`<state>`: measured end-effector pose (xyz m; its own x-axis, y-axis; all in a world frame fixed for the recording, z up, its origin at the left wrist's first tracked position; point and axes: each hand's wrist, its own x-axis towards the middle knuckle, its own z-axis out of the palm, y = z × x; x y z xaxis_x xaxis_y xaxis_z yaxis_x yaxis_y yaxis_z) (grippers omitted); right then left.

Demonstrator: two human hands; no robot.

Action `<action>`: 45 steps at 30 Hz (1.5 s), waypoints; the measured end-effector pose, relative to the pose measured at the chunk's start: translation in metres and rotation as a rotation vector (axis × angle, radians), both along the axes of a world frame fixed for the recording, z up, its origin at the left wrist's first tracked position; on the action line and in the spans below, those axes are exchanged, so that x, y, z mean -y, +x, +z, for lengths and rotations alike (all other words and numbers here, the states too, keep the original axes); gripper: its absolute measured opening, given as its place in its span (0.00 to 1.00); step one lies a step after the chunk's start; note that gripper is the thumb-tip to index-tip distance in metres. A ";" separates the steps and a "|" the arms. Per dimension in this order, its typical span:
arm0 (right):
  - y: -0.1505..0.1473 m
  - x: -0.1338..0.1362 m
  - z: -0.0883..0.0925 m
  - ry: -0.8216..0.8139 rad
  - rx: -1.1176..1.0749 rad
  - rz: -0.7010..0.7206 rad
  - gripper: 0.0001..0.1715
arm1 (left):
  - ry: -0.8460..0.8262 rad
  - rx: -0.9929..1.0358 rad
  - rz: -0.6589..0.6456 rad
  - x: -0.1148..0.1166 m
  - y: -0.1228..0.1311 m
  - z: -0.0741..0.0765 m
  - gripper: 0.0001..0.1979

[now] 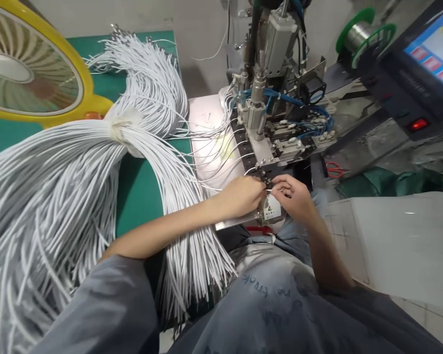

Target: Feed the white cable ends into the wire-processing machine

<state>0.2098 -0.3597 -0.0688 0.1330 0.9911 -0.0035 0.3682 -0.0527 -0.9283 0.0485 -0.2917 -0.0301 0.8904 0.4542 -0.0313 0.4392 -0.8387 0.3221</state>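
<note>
My left hand is closed at the front end of the machine's fixture, its fingertips partly hidden by the hand itself. A short piece of white cable shows between the two hands. Facing it from the right, my right hand has thumb and fingers brought together on the cable's end. Just behind the hands is the bench machine with metal cylinders and blue air tubes. Several white cables run from its row of dark slots toward the left. A white label sits below the hands.
A large tied bundle of white cables covers the green table at left, near a yellow fan. At right are a solder-wire spool, a control screen, red-handled scissors and a white bin.
</note>
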 end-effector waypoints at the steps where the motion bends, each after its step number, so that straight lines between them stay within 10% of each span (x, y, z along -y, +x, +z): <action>1: -0.002 -0.005 -0.001 0.026 -0.052 -0.049 0.12 | -0.003 0.017 0.004 -0.004 0.000 -0.001 0.13; 13: -0.022 -0.020 -0.003 0.057 -0.616 -0.235 0.13 | -0.035 0.483 0.140 -0.022 -0.001 -0.019 0.10; 33: -0.010 -0.021 -0.006 0.143 -0.191 -0.225 0.12 | -0.142 0.533 0.103 -0.023 0.001 -0.031 0.10; 41: -0.006 -0.017 0.000 0.271 0.244 -0.151 0.14 | 0.255 0.323 0.016 -0.023 -0.001 -0.029 0.13; 45: -0.002 -0.020 -0.006 0.234 0.170 -0.124 0.16 | 0.160 0.310 0.061 -0.022 0.001 -0.030 0.13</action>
<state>0.2081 -0.3396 -0.0745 0.2316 0.9388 0.2550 0.5234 0.1007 -0.8461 0.0499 -0.2701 -0.0606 0.8172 0.4845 0.3121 0.3924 -0.8644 0.3145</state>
